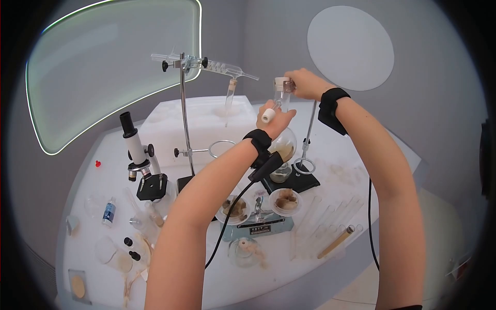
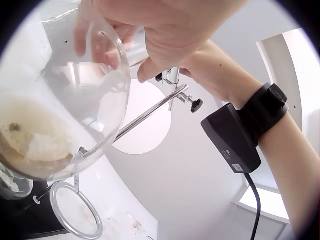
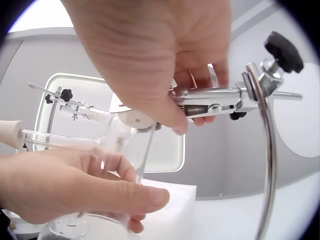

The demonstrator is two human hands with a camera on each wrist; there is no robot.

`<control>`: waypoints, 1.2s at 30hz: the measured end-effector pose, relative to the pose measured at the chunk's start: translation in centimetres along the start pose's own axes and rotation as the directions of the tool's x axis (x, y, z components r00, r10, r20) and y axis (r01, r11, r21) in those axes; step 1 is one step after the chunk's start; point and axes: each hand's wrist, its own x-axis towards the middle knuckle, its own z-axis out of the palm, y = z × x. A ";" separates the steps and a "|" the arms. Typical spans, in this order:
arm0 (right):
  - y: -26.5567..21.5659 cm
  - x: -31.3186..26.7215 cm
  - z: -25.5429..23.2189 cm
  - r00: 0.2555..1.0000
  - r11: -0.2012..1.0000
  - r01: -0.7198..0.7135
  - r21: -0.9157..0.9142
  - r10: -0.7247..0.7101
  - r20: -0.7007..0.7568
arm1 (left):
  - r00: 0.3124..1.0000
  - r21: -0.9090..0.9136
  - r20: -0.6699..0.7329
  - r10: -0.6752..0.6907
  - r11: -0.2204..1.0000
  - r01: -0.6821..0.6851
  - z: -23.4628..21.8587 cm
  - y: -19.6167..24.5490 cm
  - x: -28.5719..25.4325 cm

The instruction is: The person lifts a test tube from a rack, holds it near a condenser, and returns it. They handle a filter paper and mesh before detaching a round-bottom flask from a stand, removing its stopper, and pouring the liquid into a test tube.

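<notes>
My left hand grips the neck of a round-bottomed glass flask, its fingers wrapped round the glass in the right wrist view. Murky brownish liquid with pale lumps lies in the bulb. A pale stopper closes the top, and a side arm ends in another pale stopper. My right hand holds the metal clamp at the neck's top, thumb and fingers around its arms. That clamp joins the upright rod of the stand. Under the bulb stands a small glass vessel.
Left of the flask, a second stand carries a glass condenser with a tube hanging below. A microscope, a balance with two filled dishes, several test tubes and a labelled bottle occupy the table.
</notes>
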 end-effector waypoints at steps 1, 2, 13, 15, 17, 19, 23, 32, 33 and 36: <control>0.0 -0.1 -0.2 1.000 1.000 -0.001 -0.005 0.001 -0.001 | 0.999 -0.057 0.015 0.032 0.998 -0.031 0.2 -0.5 0.4; 0.0 -0.2 -0.4 0.999 1.000 0.005 0.000 -0.005 0.042 | 0.997 -0.113 0.029 0.066 0.992 -0.062 0.4 -0.9 0.7; -2.2 -2.0 -2.4 0.991 0.993 -0.115 -0.023 0.113 -0.070 | 0.994 -0.144 -0.007 0.109 0.984 -0.109 0.9 -1.7 0.9; -1.6 -2.3 -3.4 1.000 0.999 0.003 -0.035 -0.003 0.012 | 0.994 -0.169 -0.005 0.108 0.980 -0.107 1.0 -1.7 1.1; -1.2 -2.3 -3.4 0.996 0.998 -0.053 -0.041 0.056 0.064 | 0.998 -0.168 0.027 0.050 0.985 -0.045 0.8 -1.3 1.1; -0.9 -2.1 -2.7 0.986 0.993 -0.111 -0.047 0.116 0.121 | 0.998 -0.172 0.050 0.045 0.984 -0.036 0.6 -1.1 1.2; -0.2 -0.3 -1.1 0.995 0.994 -0.070 -0.084 0.076 0.069 | 0.997 -0.212 0.047 0.059 0.976 -0.048 1.0 -1.2 1.6; 0.5 0.5 0.7 0.991 0.978 -0.112 -0.176 0.123 0.057 | 0.993 -0.408 0.115 0.019 0.912 0.030 1.3 -0.2 1.1; 0.9 0.5 1.0 0.997 0.979 -0.073 -0.190 0.079 0.022 | 0.989 -0.475 0.150 0.019 0.878 0.055 1.1 -0.1 1.0; 1.6 0.9 1.4 0.999 0.988 -0.039 -0.149 0.042 0.016 | 0.966 -0.426 0.232 0.112 0.905 -0.003 -0.1 -0.5 1.4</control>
